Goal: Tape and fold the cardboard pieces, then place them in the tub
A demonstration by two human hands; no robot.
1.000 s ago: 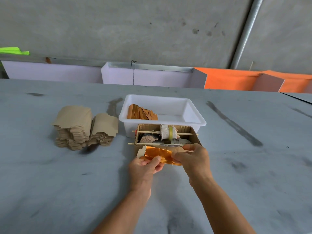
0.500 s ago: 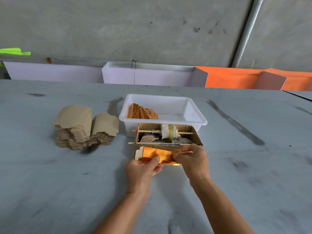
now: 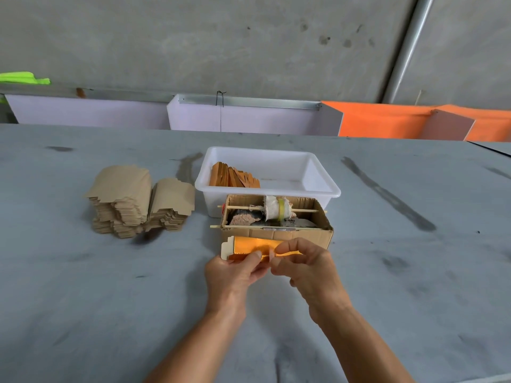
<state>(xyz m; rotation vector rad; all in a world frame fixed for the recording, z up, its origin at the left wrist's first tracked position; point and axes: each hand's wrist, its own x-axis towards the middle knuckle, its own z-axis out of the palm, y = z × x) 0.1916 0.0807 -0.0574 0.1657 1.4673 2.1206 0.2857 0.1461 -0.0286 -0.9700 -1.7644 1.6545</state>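
A shiny gold-orange cardboard piece [image 3: 249, 246] with a pale flap at its left end lies just in front of the tape box. My left hand [image 3: 235, 275] pinches its near edge with thumb and fingers. My right hand [image 3: 307, 268] pinches the same piece toward its right side, fingers curled over the top. Behind stands a brown cardboard box [image 3: 293, 233] with a tape roll [image 3: 278, 208] on a wooden stick. The white tub [image 3: 323, 181] beyond it holds several folded orange pieces [image 3: 233, 178] at its left.
Two stacks of flat brown cardboard pieces [image 3: 138, 200] stand on the grey table [image 3: 83, 299] to the left. Lilac and orange panels [image 3: 373, 120] line the table's far edge below a concrete wall.
My right hand has come off the tape box's front edge and down onto the gold piece, beside my left hand. The piece has shifted slightly toward the box.
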